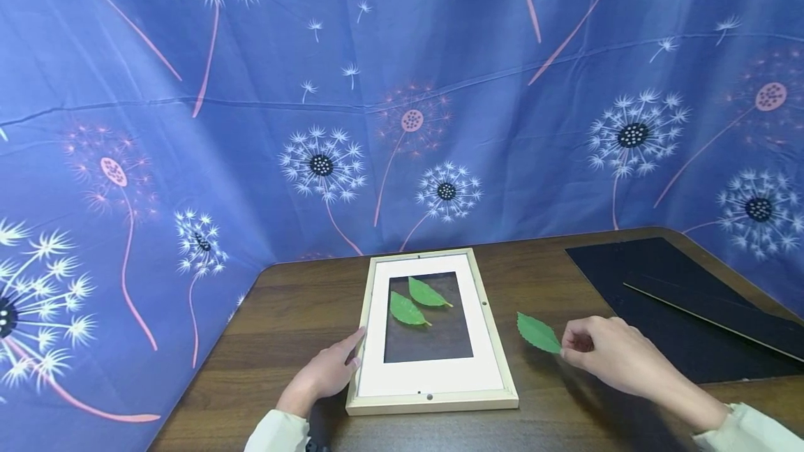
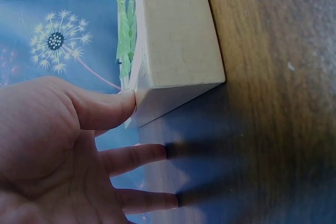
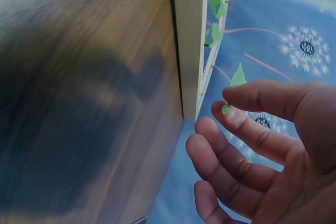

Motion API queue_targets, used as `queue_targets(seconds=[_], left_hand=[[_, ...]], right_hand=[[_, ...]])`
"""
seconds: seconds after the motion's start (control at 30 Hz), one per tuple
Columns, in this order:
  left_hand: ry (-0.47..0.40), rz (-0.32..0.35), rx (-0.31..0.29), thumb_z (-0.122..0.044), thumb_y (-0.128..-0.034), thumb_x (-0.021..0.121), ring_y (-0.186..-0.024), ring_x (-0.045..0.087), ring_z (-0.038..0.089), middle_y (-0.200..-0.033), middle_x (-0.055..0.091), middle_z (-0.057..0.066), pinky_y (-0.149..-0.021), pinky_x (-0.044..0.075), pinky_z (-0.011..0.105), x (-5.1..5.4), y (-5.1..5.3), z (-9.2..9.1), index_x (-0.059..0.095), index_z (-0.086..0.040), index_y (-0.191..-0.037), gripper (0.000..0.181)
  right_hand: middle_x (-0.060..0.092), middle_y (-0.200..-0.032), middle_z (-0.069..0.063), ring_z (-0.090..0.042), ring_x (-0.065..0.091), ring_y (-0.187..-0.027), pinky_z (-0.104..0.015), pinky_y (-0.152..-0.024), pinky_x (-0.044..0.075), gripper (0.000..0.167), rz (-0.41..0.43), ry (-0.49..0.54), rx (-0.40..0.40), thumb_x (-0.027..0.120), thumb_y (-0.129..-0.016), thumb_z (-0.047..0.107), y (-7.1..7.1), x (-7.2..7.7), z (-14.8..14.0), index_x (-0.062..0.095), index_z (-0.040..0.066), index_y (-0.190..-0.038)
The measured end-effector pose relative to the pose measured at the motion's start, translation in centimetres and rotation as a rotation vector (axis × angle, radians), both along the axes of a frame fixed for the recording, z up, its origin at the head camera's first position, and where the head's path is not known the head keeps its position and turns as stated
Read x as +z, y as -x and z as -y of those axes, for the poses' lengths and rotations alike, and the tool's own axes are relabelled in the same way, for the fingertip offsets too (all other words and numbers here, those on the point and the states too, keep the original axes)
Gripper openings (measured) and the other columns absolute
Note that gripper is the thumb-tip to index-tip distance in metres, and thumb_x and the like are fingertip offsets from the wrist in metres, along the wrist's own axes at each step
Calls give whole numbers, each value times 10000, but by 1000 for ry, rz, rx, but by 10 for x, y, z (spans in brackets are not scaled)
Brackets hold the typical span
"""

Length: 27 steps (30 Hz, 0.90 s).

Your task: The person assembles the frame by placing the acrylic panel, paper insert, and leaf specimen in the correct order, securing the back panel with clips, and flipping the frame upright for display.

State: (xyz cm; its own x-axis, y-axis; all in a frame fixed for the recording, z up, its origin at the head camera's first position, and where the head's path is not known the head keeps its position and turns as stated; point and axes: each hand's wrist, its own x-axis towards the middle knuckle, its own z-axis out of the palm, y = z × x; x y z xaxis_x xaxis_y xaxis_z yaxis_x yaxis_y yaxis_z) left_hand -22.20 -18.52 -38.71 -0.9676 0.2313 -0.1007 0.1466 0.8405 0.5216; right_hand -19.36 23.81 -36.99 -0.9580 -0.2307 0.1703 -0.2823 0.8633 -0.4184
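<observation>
A light wooden frame (image 1: 432,403) with a white mat lies on the table, two green leaves (image 1: 407,310) in its dark window. My left hand (image 1: 323,374) touches the frame's left side, fingers straight; in the left wrist view the thumb of that hand (image 2: 68,145) rests at the frame's edge (image 2: 181,35). Right of the frame, my right hand (image 1: 618,356) pinches a third leaf (image 1: 538,333) by its stem end, above the table. The right wrist view shows this hand (image 3: 262,145) with thumb and index finger on the leaf (image 3: 238,76), other fingers loosely bent.
On the table's right side lies a black board (image 1: 603,264), with a narrower dark piece (image 1: 716,305) across it. The wooden tabletop (image 1: 276,319) extends left of the frame. A blue dandelion-patterned cloth (image 1: 502,159) hangs behind the table.
</observation>
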Motion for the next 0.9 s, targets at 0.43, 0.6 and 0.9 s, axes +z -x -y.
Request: queue_targets(seconds=[0.43, 0.6, 0.9], left_hand=[[13, -8, 0, -83, -1018, 551, -1326, 440, 563, -1419, 503, 351, -1090, 327, 689, -4, 2, 1, 446, 6, -1505, 506], [8, -15, -7, -80, -1017, 549, -1327, 437, 567, -1422, 498, 354, -1090, 325, 692, -3, 2, 1, 445, 11, -1504, 506], [6, -11, 1, -79, -1016, 548, -1332, 430, 568, -1427, 492, 355, -1091, 311, 703, -4, 2, 0, 443, 19, -1502, 507]], right_hand=[[498, -662, 114, -102, 410, -572, -297, -498, 311, 218, -43, 33, 17, 764, -812, 181, 14, 5, 38, 595, 261, -701], [512, -657, 111, -107, 417, -569, -295, -498, 322, 201, -28, 45, 24, 752, -807, 146, 19, 4, 51, 609, 242, -705], [506, -617, 112, -101, 422, -538, -283, -477, 326, 196, -40, 55, 52, 757, -809, 135, 28, -1, 72, 622, 224, -696]])
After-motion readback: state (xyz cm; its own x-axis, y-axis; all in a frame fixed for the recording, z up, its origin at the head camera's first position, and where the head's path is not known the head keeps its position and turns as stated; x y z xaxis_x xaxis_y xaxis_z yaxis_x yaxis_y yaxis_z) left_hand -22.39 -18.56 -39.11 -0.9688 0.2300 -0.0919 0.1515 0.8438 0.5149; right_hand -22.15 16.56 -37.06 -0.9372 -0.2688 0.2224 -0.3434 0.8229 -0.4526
